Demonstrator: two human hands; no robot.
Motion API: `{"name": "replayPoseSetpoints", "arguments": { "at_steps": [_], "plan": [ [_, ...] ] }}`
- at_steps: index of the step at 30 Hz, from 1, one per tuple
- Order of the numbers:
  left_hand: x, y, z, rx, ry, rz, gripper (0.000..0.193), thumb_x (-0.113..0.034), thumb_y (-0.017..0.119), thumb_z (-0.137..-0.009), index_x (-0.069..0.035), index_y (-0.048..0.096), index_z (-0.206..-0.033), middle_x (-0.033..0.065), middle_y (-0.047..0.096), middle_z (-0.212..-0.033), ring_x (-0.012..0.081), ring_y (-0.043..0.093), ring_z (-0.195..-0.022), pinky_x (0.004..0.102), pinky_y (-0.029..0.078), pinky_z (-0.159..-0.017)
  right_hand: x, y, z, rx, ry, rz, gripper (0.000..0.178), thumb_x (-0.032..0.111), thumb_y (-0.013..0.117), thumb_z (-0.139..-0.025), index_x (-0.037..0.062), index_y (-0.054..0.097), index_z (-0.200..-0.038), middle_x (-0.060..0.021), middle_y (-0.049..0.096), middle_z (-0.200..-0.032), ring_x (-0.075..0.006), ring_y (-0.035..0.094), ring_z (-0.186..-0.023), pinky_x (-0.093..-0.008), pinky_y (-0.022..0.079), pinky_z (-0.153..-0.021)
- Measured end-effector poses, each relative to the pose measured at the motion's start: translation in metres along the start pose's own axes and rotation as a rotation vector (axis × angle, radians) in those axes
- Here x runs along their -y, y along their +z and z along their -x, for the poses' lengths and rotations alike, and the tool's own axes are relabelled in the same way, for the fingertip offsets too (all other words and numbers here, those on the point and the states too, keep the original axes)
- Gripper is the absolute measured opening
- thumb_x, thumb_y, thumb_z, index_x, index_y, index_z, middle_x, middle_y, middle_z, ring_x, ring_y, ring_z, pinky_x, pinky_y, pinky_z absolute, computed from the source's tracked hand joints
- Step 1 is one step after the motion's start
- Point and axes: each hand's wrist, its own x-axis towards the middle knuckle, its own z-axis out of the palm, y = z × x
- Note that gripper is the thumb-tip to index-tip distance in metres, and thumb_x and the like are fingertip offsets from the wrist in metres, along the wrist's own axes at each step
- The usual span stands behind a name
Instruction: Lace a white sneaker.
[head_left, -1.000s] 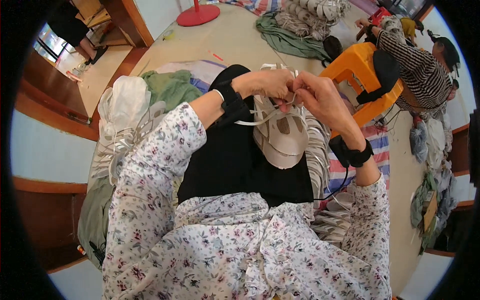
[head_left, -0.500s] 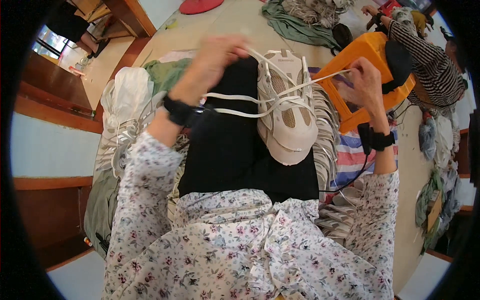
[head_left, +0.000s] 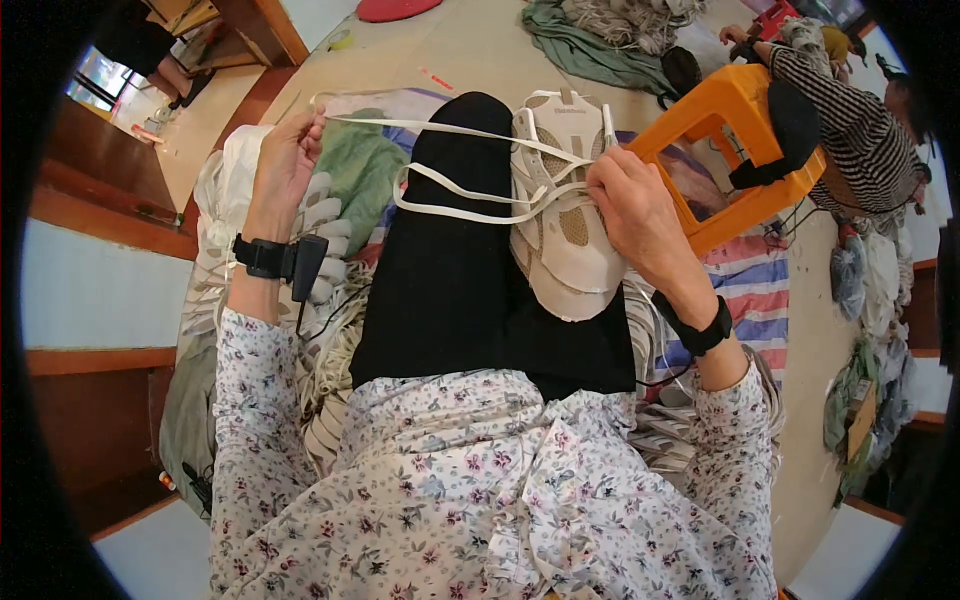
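Note:
A beige and white shoe upper (head_left: 572, 255) with mesh panels lies on my black-clad right thigh, toe toward me. My left hand (head_left: 287, 165), raised to the left, is closed in a pinch on a flat white shoelace (head_left: 430, 124). That lace runs taut across my lap to the upper's eyelets. A slack loop of lace (head_left: 455, 211) hangs over the black cloth below it. At the right side of the lacing my right hand (head_left: 638, 215) is closed on the upper's edge. Its fingertips are partly hidden, so whether they also pinch lace does not show.
An orange plastic stool (head_left: 735, 150) stands right of the shoe. Rows of similar uppers (head_left: 325, 425) lie along both my sides. A striped sheet (head_left: 750, 290) covers floor at the right. A person in a striped top (head_left: 850, 115) sits at the far right, near heaped cloth (head_left: 600, 55).
My left hand has swung out left, drawing the lace taut. My right hand has come down and left from beside the stool onto the upper's edge.

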Motion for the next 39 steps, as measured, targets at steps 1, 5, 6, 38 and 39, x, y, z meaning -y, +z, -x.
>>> {"name": "replayPoseSetpoints", "arguments": {
  "at_steps": [1,5,6,38,39],
  "plan": [
    [0.002,-0.001,0.001,0.018,0.007,-0.014,0.017,-0.009,0.061,-0.095,0.005,0.064,-0.104,0.0017,0.064,-0.081,0.0042,0.058,-0.066,0.0133,0.046,-0.057,-0.002,0.000,-0.001,0.003,0.000,0.004,0.007,0.004,0.060,-0.087,0.0026,0.054,-0.090,-0.0138,0.055,-0.093,-0.0330,0.056,-0.092,-0.0420,0.042,-0.078],
    [0.011,-0.008,0.002,0.032,-0.033,0.026,0.017,-0.008,0.064,-0.094,0.004,0.064,-0.106,0.0020,0.065,-0.082,0.0023,0.058,-0.065,0.0117,0.047,-0.055,-0.001,-0.002,-0.002,-0.034,0.000,-0.139,0.006,0.002,0.056,-0.087,0.0017,0.050,-0.089,-0.0149,0.052,-0.089,-0.0356,0.055,-0.086,-0.0438,0.043,-0.074],
    [0.013,-0.007,0.004,0.018,-0.030,0.003,0.016,-0.010,0.063,-0.094,0.003,0.065,-0.103,0.0013,0.065,-0.081,0.0033,0.058,-0.065,0.0129,0.046,-0.056,0.000,-0.004,-0.003,-0.024,0.039,-0.249,0.006,0.000,0.055,-0.086,0.0012,0.049,-0.088,-0.0153,0.051,-0.088,-0.0363,0.054,-0.085,-0.0440,0.043,-0.073],
    [-0.068,-0.137,-0.030,-0.166,0.047,0.287,0.017,0.001,0.062,-0.091,0.006,0.058,-0.107,0.0046,0.062,-0.083,0.0049,0.056,-0.060,0.0133,0.042,-0.049,-0.020,-0.013,-0.015,0.198,0.435,-0.408,0.034,0.022,0.069,-0.090,-0.0037,0.070,-0.068,0.0001,0.061,-0.057,-0.0065,0.049,-0.053,-0.0258,0.040,-0.049],
    [-0.073,-0.144,-0.029,-0.169,0.048,0.288,0.017,0.001,0.062,-0.091,0.006,0.058,-0.107,0.0046,0.062,-0.083,0.0049,0.056,-0.060,0.0133,0.042,-0.049,-0.020,-0.015,-0.017,0.250,0.443,-0.528,0.030,0.020,0.069,-0.090,-0.0034,0.071,-0.071,0.0001,0.062,-0.059,-0.0065,0.050,-0.055,-0.0253,0.041,-0.051]
  ]
}}
